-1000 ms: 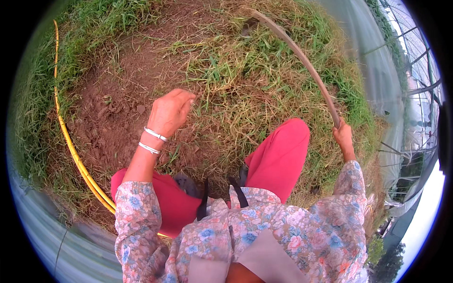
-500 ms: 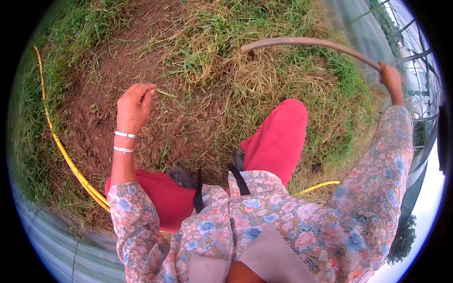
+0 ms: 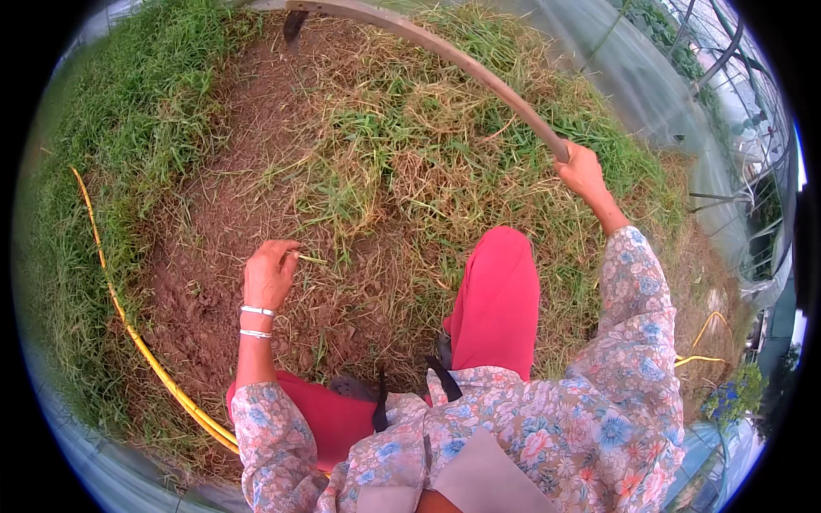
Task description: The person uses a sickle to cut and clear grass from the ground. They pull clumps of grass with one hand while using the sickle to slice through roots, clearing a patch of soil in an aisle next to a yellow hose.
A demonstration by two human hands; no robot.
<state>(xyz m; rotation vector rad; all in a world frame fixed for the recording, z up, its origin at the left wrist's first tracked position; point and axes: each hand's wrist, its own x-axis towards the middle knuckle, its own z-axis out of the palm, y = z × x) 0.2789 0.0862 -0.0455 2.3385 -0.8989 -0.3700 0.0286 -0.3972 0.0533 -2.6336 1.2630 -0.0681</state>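
Outdoors on a mound of bare reddish-brown soil (image 3: 197, 282) strewn with dry cut straw and ringed by green grass (image 3: 94, 145), beside a grey plastic greenhouse wall (image 3: 658, 94). Long curved wooden tool handle (image 3: 445, 56) held raised in the closed right hand (image 3: 583, 171), arcing up and leftward over the patch to a dark blade end (image 3: 295, 24) at the top edge, well above the ground. Left hand (image 3: 269, 274) low over the soil, fingers pinched shut on a thin yellowish grass stalk (image 3: 310, 258). Red-trousered knee (image 3: 498, 299) bent forward just right of that hand. Risky if swung down one-handed: likely to drift toward the left hand or the knee, both near the line of the swing. Thin yellow hose (image 3: 137, 342) curving along the left rim, also liable to be nicked by a wide stroke. Loose straw possibly slippery underfoot.
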